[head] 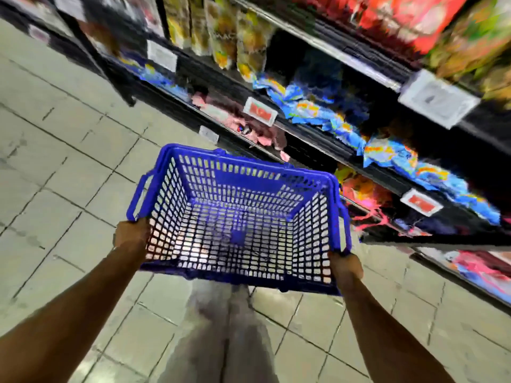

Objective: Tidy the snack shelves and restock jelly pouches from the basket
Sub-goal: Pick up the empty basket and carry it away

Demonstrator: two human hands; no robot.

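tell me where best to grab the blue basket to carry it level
Take the blue basket at its two short-end rims, coming in from below on both sides, as the left hand and right hand do now. Its handles look folded down along the rim, so the ends give the balanced grip.

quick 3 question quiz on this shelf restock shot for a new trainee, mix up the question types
1. True or false: the blue basket has pouches in it.
2. Which hands hold the basket? A) left hand only B) right hand only C) both
3. Fill in: the blue packets lie on a shelf to the ___ of the basket.

Key: 1 false, no pouches show inside it. 2 C, one hand at each near corner. 3 right.
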